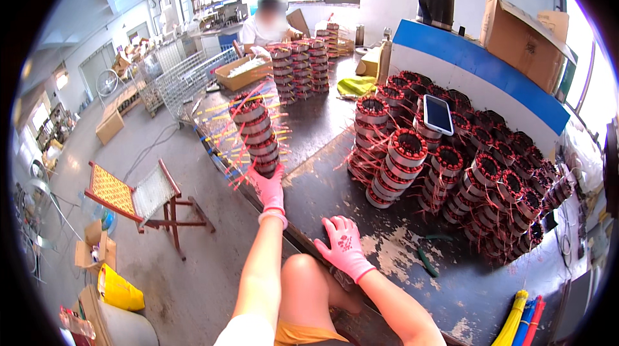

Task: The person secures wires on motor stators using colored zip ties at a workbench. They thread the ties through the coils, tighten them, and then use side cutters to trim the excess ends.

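Observation:
My left hand (265, 190), in a pink glove, grips the bottom of a stack of motor stators (256, 128) at the table's left edge. Thumb and fingers lie on either side of the lowest ring. Red, yellow and blue wire ends stick out around this stack. My right hand (345, 246), in a matching pink glove, rests on the dark tabletop (316, 197) with its fingers apart and nothing in it. Right of it lies a green-handled tool (427, 262), perhaps pliers or snips. The nearest of many stator stacks (396, 168) stands beyond my right hand.
A phone (438, 114) lies on the stator stacks at right. Farther off are more stacks (300, 69), a carton (244, 74), a yellow cloth (356, 87) and a seated person (265, 27). A folding chair (151, 197) stands left; cable ties (519, 320) lie near right.

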{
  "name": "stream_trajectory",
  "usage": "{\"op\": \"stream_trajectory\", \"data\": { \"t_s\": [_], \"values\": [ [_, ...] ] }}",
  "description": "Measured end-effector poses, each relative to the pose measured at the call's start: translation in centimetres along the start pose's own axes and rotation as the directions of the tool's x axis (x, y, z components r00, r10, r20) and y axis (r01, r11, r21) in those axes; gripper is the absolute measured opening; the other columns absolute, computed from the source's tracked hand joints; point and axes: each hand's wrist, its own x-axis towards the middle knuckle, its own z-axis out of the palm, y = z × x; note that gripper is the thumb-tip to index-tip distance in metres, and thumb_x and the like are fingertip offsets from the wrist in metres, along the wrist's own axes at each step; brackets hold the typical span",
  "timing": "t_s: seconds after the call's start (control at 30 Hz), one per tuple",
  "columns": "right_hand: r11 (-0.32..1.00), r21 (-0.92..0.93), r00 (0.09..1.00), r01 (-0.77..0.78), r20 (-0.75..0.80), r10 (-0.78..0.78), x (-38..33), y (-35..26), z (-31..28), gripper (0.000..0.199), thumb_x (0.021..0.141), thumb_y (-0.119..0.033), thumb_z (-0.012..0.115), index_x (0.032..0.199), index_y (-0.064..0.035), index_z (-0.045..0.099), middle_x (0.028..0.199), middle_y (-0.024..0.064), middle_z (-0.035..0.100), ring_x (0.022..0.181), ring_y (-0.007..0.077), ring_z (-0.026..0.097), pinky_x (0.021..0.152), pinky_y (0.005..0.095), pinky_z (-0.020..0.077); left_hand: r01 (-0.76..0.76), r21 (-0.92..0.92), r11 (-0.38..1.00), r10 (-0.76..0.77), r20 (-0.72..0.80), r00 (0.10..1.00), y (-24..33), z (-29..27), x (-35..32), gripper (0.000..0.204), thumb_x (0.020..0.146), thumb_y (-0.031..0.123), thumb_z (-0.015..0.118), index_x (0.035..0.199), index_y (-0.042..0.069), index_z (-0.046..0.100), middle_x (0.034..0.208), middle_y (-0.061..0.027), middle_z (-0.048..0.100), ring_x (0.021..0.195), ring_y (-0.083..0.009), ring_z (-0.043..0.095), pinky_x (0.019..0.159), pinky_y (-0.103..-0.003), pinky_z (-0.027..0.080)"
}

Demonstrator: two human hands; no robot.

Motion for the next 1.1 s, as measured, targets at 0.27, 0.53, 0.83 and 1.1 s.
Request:
{"op": "stream_trajectory", "data": {
  "t_s": [0.27,0.53,0.83,1.1],
  "values": [
    [0.992,0.126,0.991,-0.002,-0.136,0.019,0.1,-0.5,1.0,0.053,0.085,-0.038,0.074,0.126,-0.0063,0.062,0.124,0.0156,0.057,0.123,0.0367,0.052,0.108,0.0502,0.0398,0.119,0.197,0.973,-0.118,-0.018,0.993,0.1,-0.2,1.2,0.114,0.079,0.049,0.085,0.163,0.007,0.021,0.165,-0.0199,0.032,0.152,-0.0354,0.032,0.121,-0.046,0.035],
    [0.994,0.106,0.992,-0.034,-0.12,0.047,0.4,0.0,1.1,0.051,0.086,-0.037,0.073,0.126,-0.0065,0.063,0.125,0.0144,0.057,0.123,0.0354,0.052,0.107,0.049,0.0404,0.086,0.171,0.981,-0.099,0.066,0.993,-1.0,0.7,3.0,0.114,0.079,0.049,0.085,0.163,0.006,0.021,0.165,-0.0221,0.031,0.152,-0.0379,0.032,0.121,-0.047,0.034],
    [0.985,0.172,0.994,0.007,-0.105,0.011,0.8,-2.1,0.0,0.051,0.086,-0.035,0.074,0.126,-0.006,0.061,0.123,0.0137,0.056,0.123,0.035,0.051,0.107,0.0499,0.0405,-0.17,0.018,0.985,0.169,0.039,0.985,-5.1,-0.9,11.9,0.089,0.079,0.022,0.089,0.15,0.002,0.04,0.112,-0.0119,0.07,0.064,-0.0163,0.063,0.052,-0.031,0.051],
    [0.99,0.132,0.998,-0.048,-0.037,0.053,0.1,-0.4,-0.3,0.053,0.086,-0.033,0.076,0.13,-0.0079,0.06,0.128,0.0145,0.053,0.128,0.0378,0.047,0.11,0.0525,0.0378,-0.029,-0.234,0.972,0.113,0.358,0.927,-4.1,2.9,16.6,0.09,0.081,0.022,0.088,0.152,0.003,0.035,0.114,-0.0095,0.07,0.069,-0.0157,0.065,0.052,-0.03,0.053]
  ]
}}
